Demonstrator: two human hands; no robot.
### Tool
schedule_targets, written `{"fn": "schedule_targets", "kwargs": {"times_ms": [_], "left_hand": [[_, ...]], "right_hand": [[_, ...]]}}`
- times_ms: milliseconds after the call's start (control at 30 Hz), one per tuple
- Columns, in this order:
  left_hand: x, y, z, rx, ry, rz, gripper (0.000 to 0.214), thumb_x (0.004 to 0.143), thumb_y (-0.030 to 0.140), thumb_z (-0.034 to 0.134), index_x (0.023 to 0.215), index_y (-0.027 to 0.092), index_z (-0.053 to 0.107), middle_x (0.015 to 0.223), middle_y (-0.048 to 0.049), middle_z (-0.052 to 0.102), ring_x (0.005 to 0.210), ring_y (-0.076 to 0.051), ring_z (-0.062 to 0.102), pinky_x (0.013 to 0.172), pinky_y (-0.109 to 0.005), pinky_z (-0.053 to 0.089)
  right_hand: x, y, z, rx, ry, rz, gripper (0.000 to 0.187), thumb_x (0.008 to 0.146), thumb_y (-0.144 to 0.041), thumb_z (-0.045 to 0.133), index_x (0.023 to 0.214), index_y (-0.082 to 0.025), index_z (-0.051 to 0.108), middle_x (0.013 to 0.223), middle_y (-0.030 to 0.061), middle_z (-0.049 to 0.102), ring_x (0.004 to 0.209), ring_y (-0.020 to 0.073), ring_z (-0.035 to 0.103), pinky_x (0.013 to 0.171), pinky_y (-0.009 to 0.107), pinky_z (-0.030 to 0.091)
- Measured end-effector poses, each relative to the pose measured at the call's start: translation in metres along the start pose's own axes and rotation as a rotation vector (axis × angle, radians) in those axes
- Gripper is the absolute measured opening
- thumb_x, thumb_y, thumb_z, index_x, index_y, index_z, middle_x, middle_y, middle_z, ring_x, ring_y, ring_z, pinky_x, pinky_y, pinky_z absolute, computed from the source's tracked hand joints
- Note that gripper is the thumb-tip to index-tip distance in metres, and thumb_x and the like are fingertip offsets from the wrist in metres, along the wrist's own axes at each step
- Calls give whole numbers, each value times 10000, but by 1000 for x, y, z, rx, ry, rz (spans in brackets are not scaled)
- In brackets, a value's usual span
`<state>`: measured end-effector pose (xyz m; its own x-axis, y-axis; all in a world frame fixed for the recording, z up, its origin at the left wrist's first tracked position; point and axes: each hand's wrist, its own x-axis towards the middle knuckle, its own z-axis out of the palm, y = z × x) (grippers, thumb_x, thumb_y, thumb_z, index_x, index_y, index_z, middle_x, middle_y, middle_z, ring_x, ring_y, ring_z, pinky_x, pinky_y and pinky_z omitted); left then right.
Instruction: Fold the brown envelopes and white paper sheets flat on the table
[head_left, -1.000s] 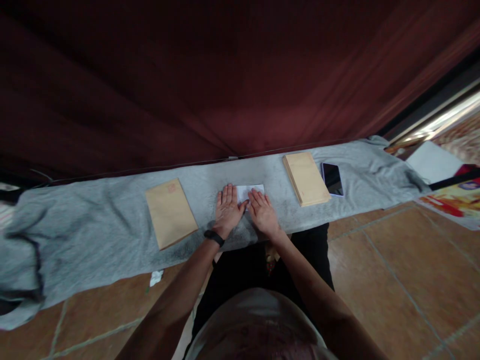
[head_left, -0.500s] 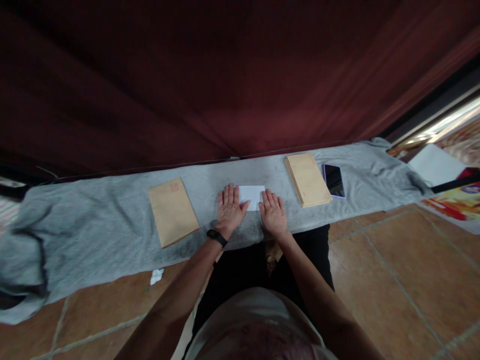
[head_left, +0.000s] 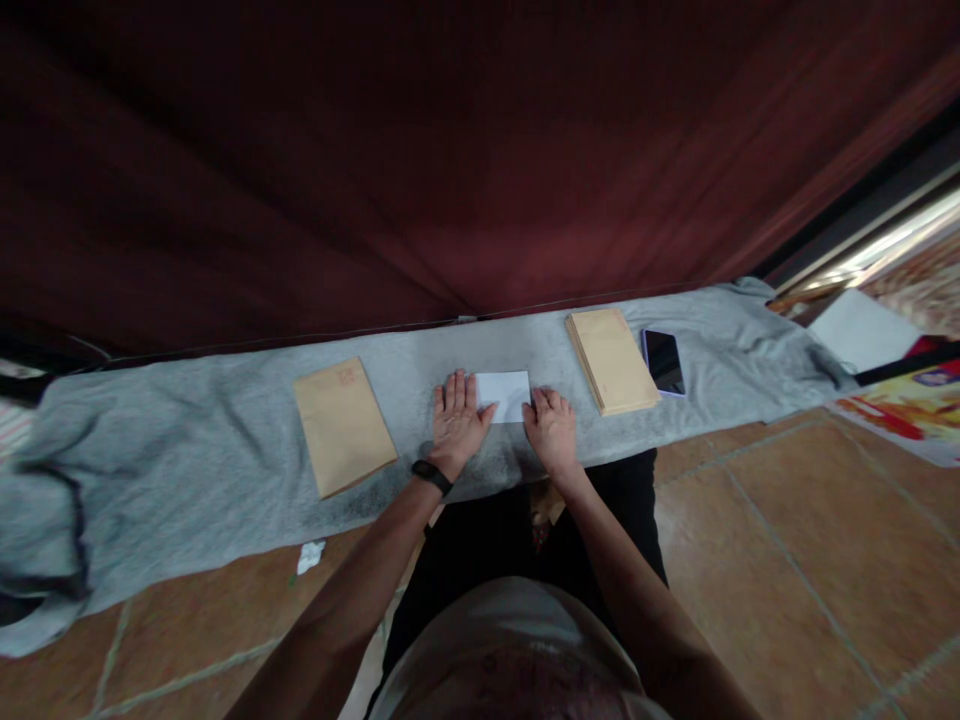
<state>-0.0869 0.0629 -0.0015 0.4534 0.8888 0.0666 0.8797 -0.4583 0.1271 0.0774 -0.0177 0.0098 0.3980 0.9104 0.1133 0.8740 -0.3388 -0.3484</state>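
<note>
A small white rectangle of paper (head_left: 504, 385) lies on the grey cloth in front of me, between my two hands. My left hand (head_left: 459, 418) is flat at its left edge, fingers stretched out and the thumb resting on the paper. At the right edge, my right hand (head_left: 551, 425) has its fingers bent in, with thumb and index finger together at the paper's side. Left of my hands lies a brown paper envelope (head_left: 345, 425) with a faint red mark. A stack of brown envelopes (head_left: 615, 360) sits to the right.
A dark-screened phone (head_left: 664, 362) lies just right of the stack. Grey cloth (head_left: 202, 450) covers the long narrow surface, wrinkled at both ends. Behind it hangs a dark red curtain (head_left: 465, 180). A crumpled white tissue (head_left: 310, 556) is on the tiled floor.
My right hand's fingers have gone from stretched flat to bent in at the paper's right edge. My left hand stays flat, and the paper has hardly moved.
</note>
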Motion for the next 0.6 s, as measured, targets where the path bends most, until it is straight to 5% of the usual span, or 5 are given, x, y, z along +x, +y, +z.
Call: {"fn": "schedule_targets", "kwargs": {"times_ms": [367, 600], "left_hand": [[0, -1, 5, -13, 31, 9, 771, 1012, 572, 339, 1596, 77, 257, 1667, -189, 222, 1562, -311, 173, 1266, -525, 114], [1, -1, 2, -18, 20, 4, 769, 1014, 565, 344, 1594, 68, 260, 1662, -195, 226, 1561, -317, 173, 1266, -534, 113]], "right_hand": [[24, -19, -13, 90, -182, 250, 340, 979, -390, 578, 1218, -150, 611, 1078, 123, 751, 1009, 255, 712, 819, 305, 513], [26, -12, -11, 89, -230, 258, 315, 995, -443, 538, 1138, -218, 704, 1015, 81, 782, 987, 236, 733, 799, 297, 522]]}}
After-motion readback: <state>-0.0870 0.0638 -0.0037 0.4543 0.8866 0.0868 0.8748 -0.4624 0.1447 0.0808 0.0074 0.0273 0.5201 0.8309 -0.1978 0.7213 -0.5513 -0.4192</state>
